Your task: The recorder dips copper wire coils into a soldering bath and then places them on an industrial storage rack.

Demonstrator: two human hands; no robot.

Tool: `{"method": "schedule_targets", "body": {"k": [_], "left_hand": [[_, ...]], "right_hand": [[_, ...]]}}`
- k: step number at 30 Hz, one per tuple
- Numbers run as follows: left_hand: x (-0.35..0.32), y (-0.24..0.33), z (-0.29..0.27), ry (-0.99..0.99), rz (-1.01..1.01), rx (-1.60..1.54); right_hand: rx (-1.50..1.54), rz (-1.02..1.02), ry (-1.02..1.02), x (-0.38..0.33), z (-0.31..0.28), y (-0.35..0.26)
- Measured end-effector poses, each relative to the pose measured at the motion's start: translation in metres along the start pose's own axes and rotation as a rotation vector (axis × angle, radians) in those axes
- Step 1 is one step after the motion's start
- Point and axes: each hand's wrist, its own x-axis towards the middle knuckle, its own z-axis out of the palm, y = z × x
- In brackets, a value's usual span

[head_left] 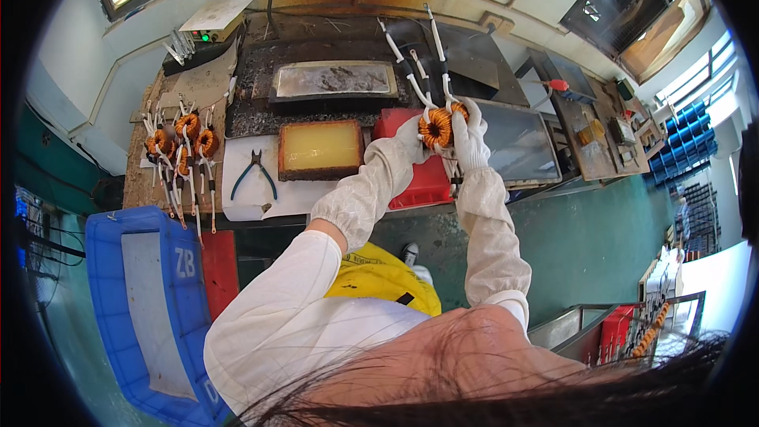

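Both gloved hands are closed around an orange copper-wound ring coil [436, 129] held over a red plastic bin [423, 187]. My left hand [410, 139] grips its left side, and my right hand [473, 142] wraps its right side. More orange winding shows under the right fingers; I cannot tell whether it is a second coil. Several white-sleeved leads [407, 66] with metal ends point away from me, up from the coil. Left of the hands lies a wooden-framed tray of yellowish liquid or wax [320, 147]. Behind it stands a rectangular pot with a silvery surface [336, 81].
Blue-handled cutting pliers [254, 177] lie on white paper left of the tray. Several sleeved ring coils [187, 126] are heaped at the bench's left end, near a box with a green light [207, 35]. A blue crate [146, 300] stands below. Grey metal plates [518, 145] lie to the right.
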Motion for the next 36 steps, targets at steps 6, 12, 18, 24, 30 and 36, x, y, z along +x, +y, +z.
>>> {"method": "schedule_targets", "body": {"k": [6,12,18,24,30,36], "left_hand": [[0.005,-0.004,-0.012,0.018,-0.06,0.104],[0.003,-0.006,0.006,-0.129,-0.188,-0.068],[0.025,-0.001,-0.037,-0.081,-0.12,-0.045],[0.021,0.005,-0.03,-0.136,-0.142,-0.059],[0.026,0.003,-0.027,-0.134,-0.152,-0.043],[0.02,0.004,-0.027,-0.103,-0.177,-0.065]], "right_hand": [[0.213,-0.075,0.079,0.015,-0.003,0.042],[0.898,0.184,0.156,0.03,-0.057,0.052],[1.303,0.208,0.026,0.015,-0.127,0.125],[1.721,0.259,-0.071,-0.056,-0.189,0.202],[1.12,0.691,0.527,-0.112,-0.23,0.274],[-0.322,0.418,0.388,-0.121,-0.231,0.187]]}}
